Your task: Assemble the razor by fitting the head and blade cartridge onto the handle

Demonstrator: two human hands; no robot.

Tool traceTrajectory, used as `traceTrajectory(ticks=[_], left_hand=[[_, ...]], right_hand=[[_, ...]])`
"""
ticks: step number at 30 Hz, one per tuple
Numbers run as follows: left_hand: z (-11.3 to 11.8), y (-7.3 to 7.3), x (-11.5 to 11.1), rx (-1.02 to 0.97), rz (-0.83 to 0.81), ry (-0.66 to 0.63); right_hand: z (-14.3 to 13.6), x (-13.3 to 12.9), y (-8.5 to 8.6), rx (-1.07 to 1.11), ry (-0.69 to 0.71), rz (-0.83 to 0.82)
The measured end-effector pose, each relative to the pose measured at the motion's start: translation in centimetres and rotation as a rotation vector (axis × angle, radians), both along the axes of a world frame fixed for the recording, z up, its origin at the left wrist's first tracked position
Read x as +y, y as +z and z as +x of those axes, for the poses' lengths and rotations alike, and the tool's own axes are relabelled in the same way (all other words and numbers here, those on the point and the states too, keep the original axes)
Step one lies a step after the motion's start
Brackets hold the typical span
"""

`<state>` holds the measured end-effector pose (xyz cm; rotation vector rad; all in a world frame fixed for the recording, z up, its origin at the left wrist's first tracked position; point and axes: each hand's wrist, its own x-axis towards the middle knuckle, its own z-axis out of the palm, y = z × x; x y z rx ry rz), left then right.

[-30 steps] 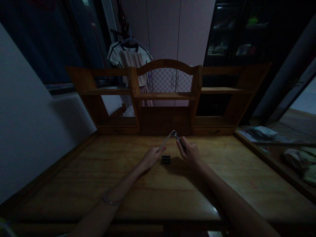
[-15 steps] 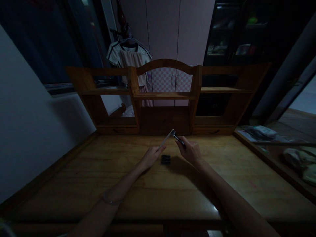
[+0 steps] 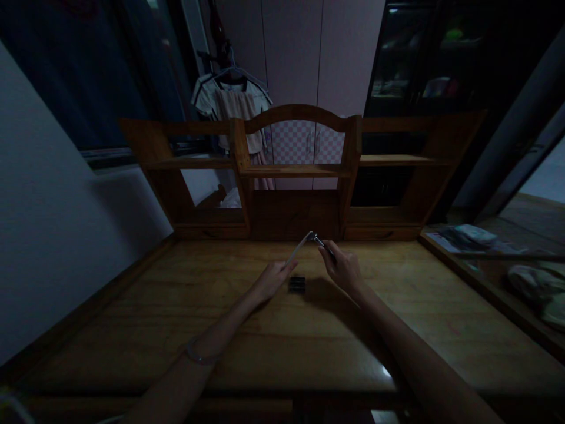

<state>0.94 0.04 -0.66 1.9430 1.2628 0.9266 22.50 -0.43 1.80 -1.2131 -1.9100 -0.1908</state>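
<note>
My left hand [image 3: 272, 279] grips the lower end of a thin pale strip [image 3: 298, 248], which slants up and to the right. In my right hand [image 3: 342, 268] is a small tool [image 3: 324, 246] with a shiny metal head and a dark handle; its exact kind is too dim to make out. The tool's head meets the upper tip of the strip, above the desk. Between and below my hands, several small black pieces [image 3: 297, 285] lie side by side on the wooden desk [image 3: 247, 353].
A wooden shelf unit [image 3: 295, 171] stands along the desk's back edge. To the right are papers and a plastic-wrapped bundle [image 3: 474, 234], with a cloth bag [image 3: 536, 288] nearer. Clothes [image 3: 236, 103] hang behind the shelf. A white wall [image 3: 53, 218] borders the left side.
Both hands, with the strip and the tool, have shifted very slightly to the right. The tool's head still meets the strip's tip. The black pieces stay on the desk.
</note>
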Motion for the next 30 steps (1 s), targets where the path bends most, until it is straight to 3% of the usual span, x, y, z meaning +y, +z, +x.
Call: traceTrajectory(ticks=[6, 13, 20, 26, 30], left_hand=[[-0.27, -0.27, 0.25, 0.023, 0.020, 0.008], [0.00, 0.09, -0.01, 0.011, 0.005, 0.002], [-0.32, -0.10, 0.14, 0.016, 0.033, 0.006], [-0.08, -0.30, 0.26, 0.019, 0.016, 0.021], [-0.25, -0.30, 0.26, 0.018, 0.011, -0.002]], right_hand=[[-0.31, 0.05, -0.60, -0.051, 0.079, -0.046], [0.01, -0.09, 0.15, 0.066, 0.004, 0.003], [-0.24, 0.04, -0.49, -0.033, 0.074, -0.033], [-0.16, -0.01, -0.17, 0.032, 0.007, -0.005], [-0.28, -0.20, -0.13, -0.007, 0.043, -0.027]])
